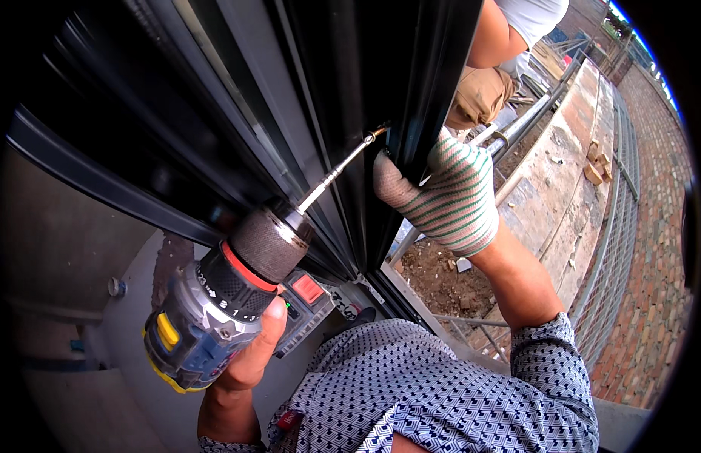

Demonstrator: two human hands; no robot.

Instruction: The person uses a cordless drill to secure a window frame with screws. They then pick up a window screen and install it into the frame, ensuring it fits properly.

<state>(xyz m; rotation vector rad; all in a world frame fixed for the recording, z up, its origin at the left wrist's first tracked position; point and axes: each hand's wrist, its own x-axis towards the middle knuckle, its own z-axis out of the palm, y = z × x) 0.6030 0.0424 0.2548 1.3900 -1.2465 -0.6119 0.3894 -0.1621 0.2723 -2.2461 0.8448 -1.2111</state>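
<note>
My bare left hand (256,343) is wrapped round the grip of a cordless drill (237,279), with the thumb behind the chuck. A long silver driver bit (331,180) runs up and right from the chuck. Its tip meets a small brass-coloured screw (379,131) at the face of a black metal door or window frame (343,68). Just below and right of the screw, my right hand (448,198), in a striped white and green knit glove, grips the frame's edge. Its thumb lies on the near face, and the other fingertips are hidden behind the edge.
Another person's bent arm (492,38) and brown-clad knee (482,98) are close beyond the frame. Outside, scaffold planks (562,181) carry broken brick pieces (596,162), beside a metal mesh (618,189) and brick paving (652,226). A pale wall (63,219) stands at left.
</note>
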